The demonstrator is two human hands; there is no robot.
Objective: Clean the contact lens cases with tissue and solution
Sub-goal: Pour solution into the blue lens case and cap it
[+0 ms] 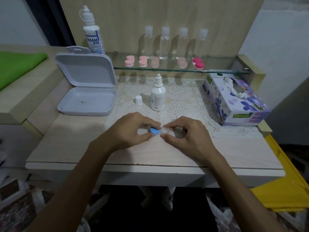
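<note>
A contact lens case [158, 131] with a blue cap on its left well and a white cap on its right well is held between both hands over the table. My left hand [132, 129] pinches the blue cap between thumb and fingers. My right hand [185, 133] pinches the white cap the same way. A small uncapped solution bottle [158, 96] stands upright on the lace mat behind the hands, its white cap [138, 100] beside it on the left. A tissue box [234, 99] with a tissue sticking out lies at the right.
An open white plastic box [87, 91] sits at the left. A glass shelf [217, 68] at the back carries several pink lens cases [143, 61], clear bottles [164, 42] and a large solution bottle [92, 32]. A yellow bin [284, 190] stands at the table's right.
</note>
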